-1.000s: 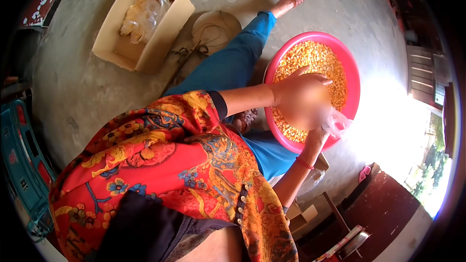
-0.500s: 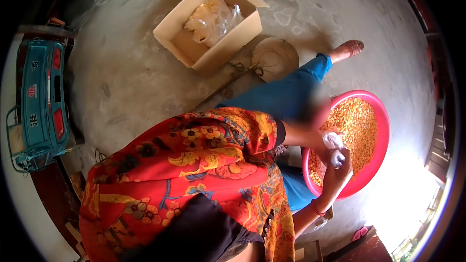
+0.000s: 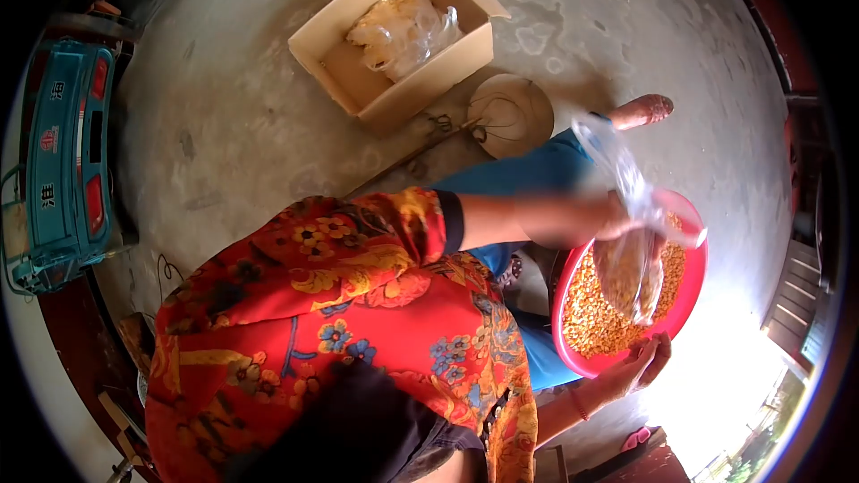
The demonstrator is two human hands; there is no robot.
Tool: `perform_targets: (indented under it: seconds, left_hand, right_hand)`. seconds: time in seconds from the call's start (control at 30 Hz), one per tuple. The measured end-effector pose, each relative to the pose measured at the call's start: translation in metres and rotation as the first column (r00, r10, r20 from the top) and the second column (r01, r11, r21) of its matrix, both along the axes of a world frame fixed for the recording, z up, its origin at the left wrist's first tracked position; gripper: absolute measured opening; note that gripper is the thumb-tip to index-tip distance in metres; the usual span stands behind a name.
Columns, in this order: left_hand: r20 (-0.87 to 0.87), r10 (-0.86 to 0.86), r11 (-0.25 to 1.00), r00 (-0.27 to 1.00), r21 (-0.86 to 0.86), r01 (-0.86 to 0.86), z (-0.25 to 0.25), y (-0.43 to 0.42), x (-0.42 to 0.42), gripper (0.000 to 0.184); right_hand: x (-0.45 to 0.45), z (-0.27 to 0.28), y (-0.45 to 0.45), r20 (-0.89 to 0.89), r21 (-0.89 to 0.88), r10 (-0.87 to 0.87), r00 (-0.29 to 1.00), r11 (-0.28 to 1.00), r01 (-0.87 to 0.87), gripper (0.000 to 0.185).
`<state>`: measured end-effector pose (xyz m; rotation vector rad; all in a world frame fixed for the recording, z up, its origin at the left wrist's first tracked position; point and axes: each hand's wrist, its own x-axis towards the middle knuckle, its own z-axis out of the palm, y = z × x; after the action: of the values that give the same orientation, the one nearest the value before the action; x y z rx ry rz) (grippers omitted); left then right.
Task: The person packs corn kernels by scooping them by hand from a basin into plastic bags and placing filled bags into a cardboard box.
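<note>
My left hand, partly blurred, grips a clear plastic bag by its upper part. The bag's loose top flares out above the hand. Its lower part hangs over a red plastic tub and looks yellowish; I cannot tell how much is inside it. Corn kernels, orange-yellow, cover the inside of the tub. My right hand, with a red bracelet at the wrist, is beside the tub's near rim, below the bag. Its fingers are loosely bent and apart, with nothing seen in them.
A cardboard box stands on the concrete floor, with a filled plastic bag in it. Beside my blue-trousered leg lies a round flat piece with wires. A teal vehicle is at the left edge.
My hands, earlier together at a bunched plastic bag over the tub, have moved apart. The left has raised the bag, which now hangs stretched out; the right has dropped toward the rim.
</note>
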<state>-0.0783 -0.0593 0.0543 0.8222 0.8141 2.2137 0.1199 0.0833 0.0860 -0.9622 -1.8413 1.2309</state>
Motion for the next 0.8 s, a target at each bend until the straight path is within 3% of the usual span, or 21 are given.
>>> perform_targets:
  seconds: [0.03, 0.13, 0.23, 0.27, 0.3, 0.33, 0.4, 0.43, 0.47, 0.5, 0.53, 0.6, 0.73, 0.77, 0.8]
  left_hand:
    - [-0.135, 0.11, 0.982, 0.985, -0.139, -0.128, 0.012, -0.018, -0.014, 0.027]
    - [0.108, 0.251, 0.962, 0.962, -0.139, -0.236, 0.029, -0.059, -0.053, 0.035]
    - [0.167, 0.441, 0.854, 0.882, -0.381, -0.355, 0.013, -0.122, -0.09, 0.042]
    - [0.152, 0.532, 0.787, 0.833, -0.451, -0.42, 0.011, -0.146, -0.098, 0.04]
    - [0.132, 0.612, 0.75, 0.78, -0.411, -0.518, -0.003, -0.166, -0.11, 0.037]
    - [0.126, 0.666, 0.672, 0.735, -0.528, -0.519, -0.017, -0.189, -0.114, 0.039]
    - [-0.03, 0.693, 0.593, 0.721, -0.545, -0.593, -0.064, -0.232, -0.136, 0.046]
    - [0.014, 0.721, 0.55, 0.692, -0.619, -0.561, -0.084, -0.252, -0.144, 0.039]
    - [-0.051, 0.759, 0.372, 0.65, -0.784, -0.496, -0.093, -0.266, -0.152, 0.033]
    - [-0.072, 0.817, 0.284, 0.572, -0.813, -0.508, -0.108, -0.277, -0.155, 0.025]
    - [-0.069, 0.816, 0.286, 0.574, -0.814, -0.505, -0.133, -0.291, -0.163, 0.025]
    - [-0.269, 0.825, 0.117, 0.497, -0.779, -0.616, -0.194, -0.322, -0.179, 0.016]
    - [-0.343, 0.78, 0.021, 0.523, -0.821, -0.57, -0.298, -0.368, -0.175, 0.015]
    - [-0.385, 0.624, -0.055, 0.68, -0.89, -0.454, -0.342, -0.386, -0.173, 0.023]
    - [-0.384, 0.538, -0.103, 0.75, -0.913, -0.394, -0.348, -0.386, -0.166, 0.027]
  right_hand:
    - [0.001, -0.004, 0.001, -0.052, -0.04, -0.017, 0.999, 0.999, 0.014, 0.01]
    - [0.006, -0.017, 0.002, -0.048, -0.126, -0.012, 0.999, 0.992, 0.006, 0.01]
    - [0.001, -0.023, -0.006, -0.023, -0.133, -0.005, 1.0, 0.991, 0.002, 0.01]
    - [0.002, -0.025, -0.006, -0.011, -0.137, 0.004, 1.0, 0.991, -0.006, 0.01]
    - [0.008, -0.03, -0.001, 0.0, -0.165, 0.05, 0.999, 0.985, -0.05, 0.012]
    - [0.009, -0.031, 0.002, 0.003, -0.167, 0.043, 0.999, 0.985, -0.042, 0.012]
    - [0.009, -0.035, 0.002, 0.014, -0.182, 0.099, 0.995, 0.979, -0.095, 0.013]
    - [0.006, -0.032, -0.002, 0.022, -0.174, 0.089, 0.996, 0.981, -0.084, 0.013]
    - [0.006, -0.033, -0.001, 0.024, -0.174, 0.086, 0.996, 0.982, -0.08, 0.013]
    - [0.007, -0.034, 0.001, 0.039, -0.18, 0.101, 0.994, 0.979, -0.092, 0.013]
    - [0.007, -0.034, 0.002, 0.053, -0.185, 0.115, 0.992, 0.977, -0.104, 0.014]
    - [-0.001, -0.031, -0.004, 0.055, -0.174, 0.09, 0.994, 0.981, -0.079, 0.012]
    - [-0.006, -0.03, -0.009, 0.077, -0.17, 0.113, 0.991, 0.981, -0.098, 0.011]
    - [-0.005, -0.032, -0.007, 0.081, -0.187, 0.132, 0.988, 0.976, -0.115, 0.011]
    - [-0.005, -0.034, -0.006, 0.086, -0.186, 0.131, 0.988, 0.976, -0.114, 0.011]
